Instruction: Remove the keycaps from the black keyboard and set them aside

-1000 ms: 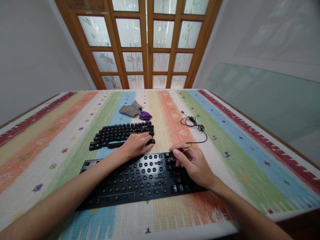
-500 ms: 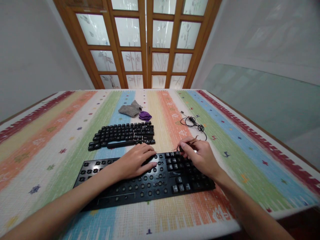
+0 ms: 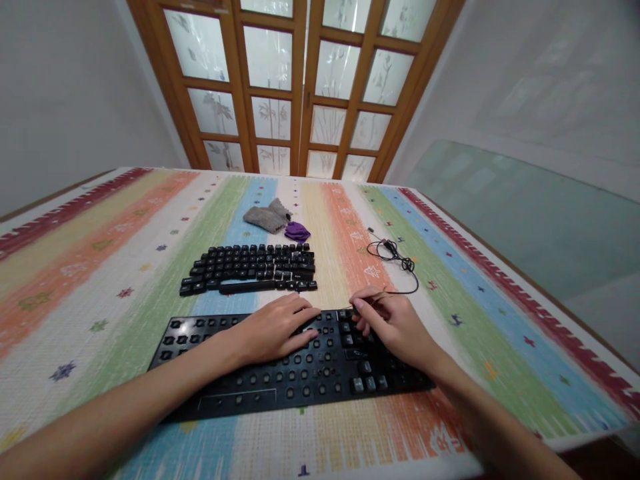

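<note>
A black keyboard (image 3: 260,377) lies on the striped cloth in front of me. Much of its main block has no keycaps, while the right-hand keys still carry theirs. My left hand (image 3: 277,327) lies palm down across the keyboard's upper middle, fingers stretched out. Over the keyboard's upper right, my right hand (image 3: 387,323) is closed in a pinch, fingertips close to the keys there. A thin wire-like tool (image 3: 381,297) shows at its fingers; most of it is hidden. Behind the keyboard, removed black keycaps (image 3: 250,263) are laid out in rows, a long space bar (image 3: 247,287) among them.
A grey knitted item (image 3: 267,217) and a purple cloth item (image 3: 297,232) lie beyond the keycaps. The coiled black cable (image 3: 393,252) rests at the right behind the keyboard. Farther off are wood-framed glass doors (image 3: 305,100).
My right hand has turned and lowered towards the upper right keys; a small dark piece seen at its fingertips no longer shows. My left hand stays on the keyboard. The view shifted slightly.
</note>
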`<move>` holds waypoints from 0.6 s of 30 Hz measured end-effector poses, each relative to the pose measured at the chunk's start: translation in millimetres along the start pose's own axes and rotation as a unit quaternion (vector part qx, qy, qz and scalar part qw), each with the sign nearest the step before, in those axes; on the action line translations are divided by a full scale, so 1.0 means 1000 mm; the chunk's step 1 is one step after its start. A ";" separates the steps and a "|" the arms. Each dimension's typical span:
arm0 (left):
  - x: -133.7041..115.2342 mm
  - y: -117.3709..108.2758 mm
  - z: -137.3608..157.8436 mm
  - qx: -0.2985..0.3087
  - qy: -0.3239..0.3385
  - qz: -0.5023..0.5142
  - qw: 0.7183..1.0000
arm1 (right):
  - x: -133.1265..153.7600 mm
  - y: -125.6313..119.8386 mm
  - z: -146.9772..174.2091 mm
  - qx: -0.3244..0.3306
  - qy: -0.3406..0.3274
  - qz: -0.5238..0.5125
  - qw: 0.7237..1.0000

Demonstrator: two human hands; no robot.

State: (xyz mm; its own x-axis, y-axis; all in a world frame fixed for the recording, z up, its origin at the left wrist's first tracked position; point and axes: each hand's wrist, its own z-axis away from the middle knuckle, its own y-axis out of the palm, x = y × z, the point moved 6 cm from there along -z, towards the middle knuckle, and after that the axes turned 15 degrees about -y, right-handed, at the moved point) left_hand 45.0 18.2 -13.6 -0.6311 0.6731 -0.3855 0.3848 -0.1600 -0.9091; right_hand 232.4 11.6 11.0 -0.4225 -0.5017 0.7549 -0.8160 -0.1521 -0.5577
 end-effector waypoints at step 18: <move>-0.008 -0.002 -0.001 -0.012 0.016 -0.032 0.999 | 0.001 0.000 -0.017 0.034 -0.161 0.120 0.979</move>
State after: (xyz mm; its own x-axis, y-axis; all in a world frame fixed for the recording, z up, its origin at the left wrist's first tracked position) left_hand 49.9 13.8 -8.7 -0.6324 0.7049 -0.3213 0.3606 -0.0992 -0.9274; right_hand 225.6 25.7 17.9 -0.4429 -0.7711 0.4574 -0.6761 -0.0478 -0.7352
